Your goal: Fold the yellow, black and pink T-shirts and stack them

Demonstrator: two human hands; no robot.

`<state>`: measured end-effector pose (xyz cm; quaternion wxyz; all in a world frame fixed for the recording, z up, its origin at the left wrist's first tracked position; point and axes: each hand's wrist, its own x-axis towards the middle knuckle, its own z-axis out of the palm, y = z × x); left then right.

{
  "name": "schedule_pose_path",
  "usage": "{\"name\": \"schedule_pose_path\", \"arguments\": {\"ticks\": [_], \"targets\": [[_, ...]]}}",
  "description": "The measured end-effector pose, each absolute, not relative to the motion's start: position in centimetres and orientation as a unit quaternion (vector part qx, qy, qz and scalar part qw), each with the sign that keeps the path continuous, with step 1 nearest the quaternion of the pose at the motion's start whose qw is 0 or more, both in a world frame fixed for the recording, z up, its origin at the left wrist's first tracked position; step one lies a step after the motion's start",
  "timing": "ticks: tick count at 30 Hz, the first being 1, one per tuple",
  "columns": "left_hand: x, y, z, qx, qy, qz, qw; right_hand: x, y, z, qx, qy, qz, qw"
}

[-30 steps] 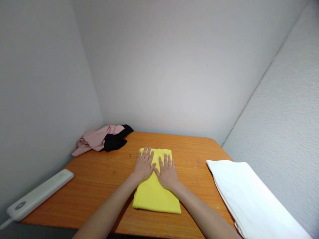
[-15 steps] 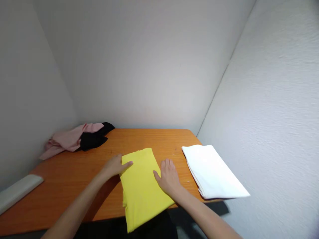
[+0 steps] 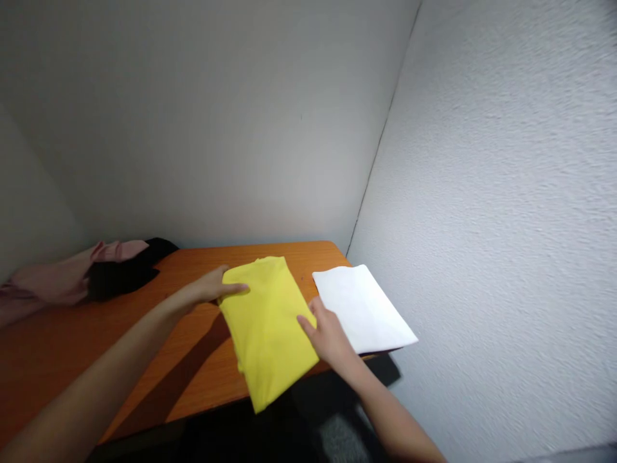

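Observation:
A folded yellow cloth (image 3: 270,328), perhaps a garment, is held up between both hands, its near corner hanging past the table's front edge. My left hand (image 3: 214,286) grips its far left side, thumb on top and fingers underneath. On the right edge, my right hand (image 3: 328,331) pinches the cloth with the thumb above; its other fingers are partly hidden behind the fabric. Just right of that hand lies a folded white cloth (image 3: 364,308), flat on the table with one corner jutting over the edge.
The orange-brown wooden table (image 3: 202,347) stands in a corner between pale walls. Loosely heaped at its left end are a pink cloth (image 3: 62,276) and a black cloth (image 3: 128,270). A textured white wall (image 3: 491,225) rises close on the right.
The yellow cloth has come up off the table, with both hands now gripping its sides rather than resting on it. My view has turned to the right.

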<state>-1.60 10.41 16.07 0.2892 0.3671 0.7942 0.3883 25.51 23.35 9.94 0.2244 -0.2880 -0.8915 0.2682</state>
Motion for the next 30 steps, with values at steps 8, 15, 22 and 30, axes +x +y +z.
{"name": "schedule_pose_path", "arguments": {"ticks": [8, 15, 22, 30], "targets": [[4.9, 27.0, 19.2, 0.440, 0.598, 0.518, 0.424, 36.0, 36.2, 13.9, -0.422, -0.745, 0.391, 0.337], [10.1, 34.3, 9.8, 0.413, 0.685, 0.454, 0.392, 39.5, 40.4, 5.5, -0.522, -0.770, 0.280, 0.237], [10.2, 33.5, 8.5, 0.480, 0.740, 0.405, 0.243, 40.4, 40.1, 4.4, -0.498, -0.840, 0.129, 0.173], [14.0, 33.4, 8.4, 0.725, 0.660, 0.183, -0.066, 34.9, 38.2, 3.0, -0.333, -0.917, -0.013, 0.218]]}}
